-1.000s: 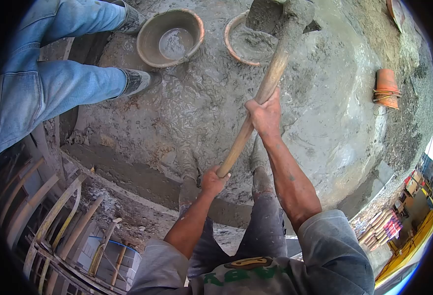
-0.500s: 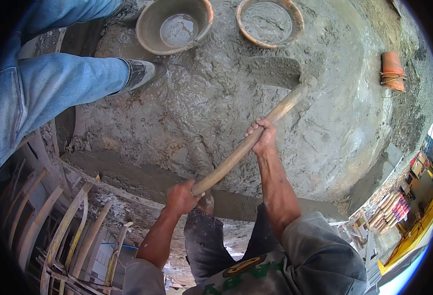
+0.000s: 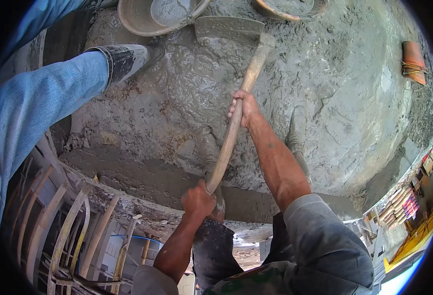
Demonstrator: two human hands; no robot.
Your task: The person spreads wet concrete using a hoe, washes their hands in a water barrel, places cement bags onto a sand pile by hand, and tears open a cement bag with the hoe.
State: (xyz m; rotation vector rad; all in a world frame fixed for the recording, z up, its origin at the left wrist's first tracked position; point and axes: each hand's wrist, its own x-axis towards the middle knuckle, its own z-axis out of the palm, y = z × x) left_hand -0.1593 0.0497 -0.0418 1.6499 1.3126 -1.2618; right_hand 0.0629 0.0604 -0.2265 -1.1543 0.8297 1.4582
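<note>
A hoe (image 3: 233, 133) with a long, slightly curved wooden handle is held in both of my hands. My left hand (image 3: 198, 199) is closed around the butt end near my legs. Higher up, about the middle of the handle, my right hand (image 3: 245, 109) grips it. The broad hoe blade (image 3: 228, 29), coated in grey, rests at the far side of the wet mortar (image 3: 192, 69), close beside a mud-coated tub (image 3: 129, 20). A second round tub (image 3: 278, 16), with grey mix in it, stands to the right of the blade, cut off by the frame's top.
Another person's jeans leg (image 3: 74, 81) and dark boot (image 3: 130, 61) stand in the mortar at left. Orange buckets (image 3: 414, 61), apparently stacked, lie at far right. Bent wooden poles (image 3: 69, 228) stand below the slab edge at lower left. My boots are sunk in the mix.
The hoe blade has swung left, from below the right tub to beside the left tub. My right hand moved up and left with the handle. The view has shifted slightly.
</note>
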